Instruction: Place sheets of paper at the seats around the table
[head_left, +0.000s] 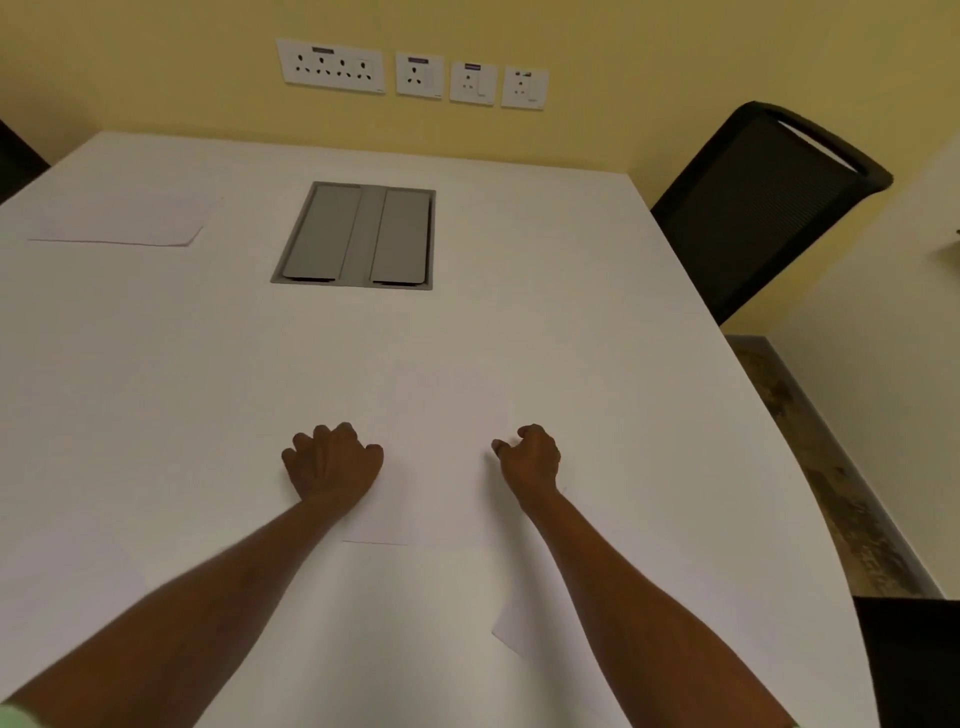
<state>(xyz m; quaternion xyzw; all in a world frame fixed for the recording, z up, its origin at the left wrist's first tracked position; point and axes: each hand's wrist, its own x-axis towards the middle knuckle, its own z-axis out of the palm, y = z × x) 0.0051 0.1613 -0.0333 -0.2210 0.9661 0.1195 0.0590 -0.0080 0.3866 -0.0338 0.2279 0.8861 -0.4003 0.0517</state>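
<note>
A white sheet of paper (441, 467) lies flat at the lower centre of the frame on the white table (597, 322). The left hand (332, 462) rests at its left edge, fingers curled tight; the right hand (530, 457) at its right edge, fingers curled, thumb and forefinger nearly pinched. Whether either grips the paper cannot be told. A second sheet (122, 221) lies upper left, beside the closed grey cable box (358, 236).

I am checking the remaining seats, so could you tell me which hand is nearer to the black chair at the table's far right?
The right hand. It rests on the table below and left of the black chair; the left hand lies farther left.
</note>
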